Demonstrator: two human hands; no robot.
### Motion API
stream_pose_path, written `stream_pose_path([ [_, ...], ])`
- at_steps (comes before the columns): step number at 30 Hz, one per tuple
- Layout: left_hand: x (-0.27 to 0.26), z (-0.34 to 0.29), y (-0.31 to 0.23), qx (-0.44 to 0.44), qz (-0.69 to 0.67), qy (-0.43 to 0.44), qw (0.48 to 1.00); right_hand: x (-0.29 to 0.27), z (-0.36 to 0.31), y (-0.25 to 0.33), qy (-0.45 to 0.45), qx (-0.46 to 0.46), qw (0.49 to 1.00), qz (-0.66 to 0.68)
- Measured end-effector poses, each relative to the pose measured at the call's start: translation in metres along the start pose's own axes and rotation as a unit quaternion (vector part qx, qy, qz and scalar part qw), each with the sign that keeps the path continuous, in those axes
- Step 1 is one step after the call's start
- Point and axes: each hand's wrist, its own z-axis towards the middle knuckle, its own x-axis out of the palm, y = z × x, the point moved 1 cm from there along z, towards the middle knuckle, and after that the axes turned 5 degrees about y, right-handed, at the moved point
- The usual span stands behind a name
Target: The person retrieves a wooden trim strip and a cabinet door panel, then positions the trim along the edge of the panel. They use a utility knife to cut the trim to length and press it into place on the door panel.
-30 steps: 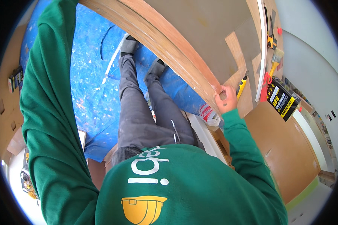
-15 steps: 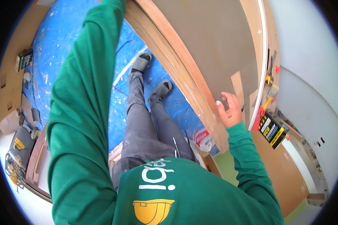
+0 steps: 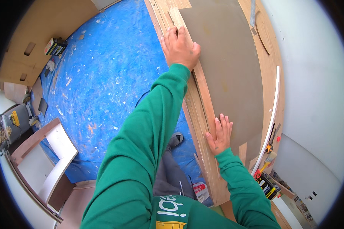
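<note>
My left hand (image 3: 180,46) lies across the long wooden edge boards (image 3: 197,114) of a large panel, on a narrow wooden strip (image 3: 174,17). Its fingers are apart and slightly bent, with the thumb over the panel's side; what is under the palm is hidden. Closer to me, my right hand (image 3: 220,133) rests with fingers spread over the reddish inner edge and the brown panel face (image 3: 233,65). It holds nothing.
Blue sheeting (image 3: 103,68) covers the floor at left, with a curved wooden frame (image 3: 51,152) on it. A black-and-yellow box (image 3: 266,186), a brush (image 3: 269,160) and a white strip (image 3: 272,107) lie at right. A box (image 3: 55,46) stands far left.
My left hand has come into view and onto the wooden edge. My right hand has moved left and lies flatter on the panel edge. The view has swung, showing more floor.
</note>
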Motion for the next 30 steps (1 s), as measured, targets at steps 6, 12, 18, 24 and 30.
stream_pose_path([
  [6, -0.0008, 0.0016, -0.0013, -0.022, -0.023, 0.020, 0.999, 0.0052, -0.0007, -0.0034, 0.004, 0.016, 1.000, 0.002],
  [12, -0.0018, 0.0032, 0.0003, -0.032, -0.034, 0.021, 0.999, 0.0032, 0.0007, -0.0028, 0.026, 0.015, 0.999, -0.020],
  [18, -0.0028, 0.0023, 0.0005, -0.037, -0.060, 0.017, 0.997, 0.0025, 0.0008, -0.0019, 0.026, 0.020, 0.999, -0.010],
  [24, -0.0018, 0.0017, 0.0006, -0.034, -0.057, 0.012, 0.998, 0.0022, 0.0002, -0.0016, 0.026, 0.020, 0.999, -0.010],
  [30, -0.0005, 0.0015, 0.0019, -0.027, -0.051, 0.003, 0.998, 0.0018, 0.0008, -0.0011, 0.028, 0.022, 0.999, -0.007],
])
